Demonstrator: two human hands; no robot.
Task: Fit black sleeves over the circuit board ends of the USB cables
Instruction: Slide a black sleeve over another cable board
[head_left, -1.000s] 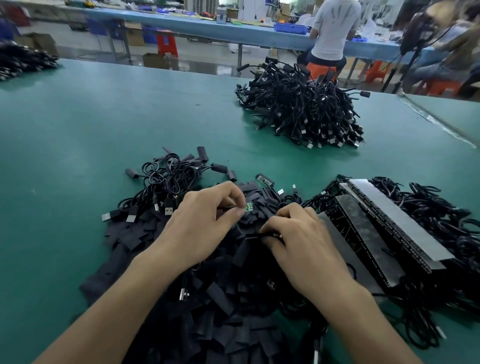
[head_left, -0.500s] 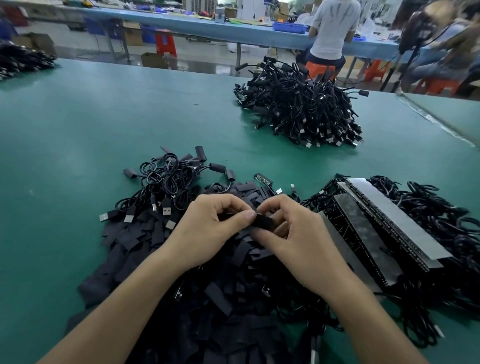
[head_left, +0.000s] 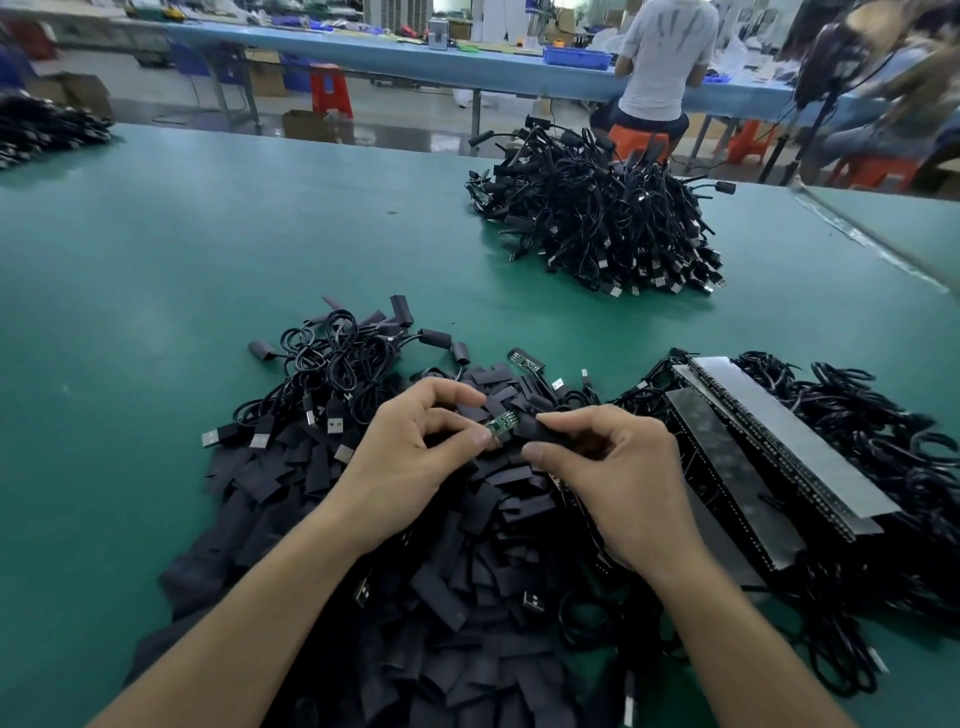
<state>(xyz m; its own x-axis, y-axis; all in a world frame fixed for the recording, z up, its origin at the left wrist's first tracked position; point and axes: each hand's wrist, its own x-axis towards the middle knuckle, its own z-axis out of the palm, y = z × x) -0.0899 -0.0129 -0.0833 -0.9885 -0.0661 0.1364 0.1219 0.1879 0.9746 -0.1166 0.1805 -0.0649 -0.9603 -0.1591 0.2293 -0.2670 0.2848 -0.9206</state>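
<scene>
My left hand pinches a small green circuit board on the end of a USB cable, holding it above a heap of loose black sleeves. My right hand pinches a black sleeve whose open end meets the board's right tip. The cable behind the board is hidden by my fingers.
A small bunch of sleeved cables lies just beyond my left hand. Bundled cables with taped board strips lie to the right. A large cable pile sits farther back on the green table. People sit at a blue bench behind.
Both hands lifted from the sleeve heap and came together. The green board now shows between my left fingers, and the sleeve in my right hand has been brought up to its tip.
</scene>
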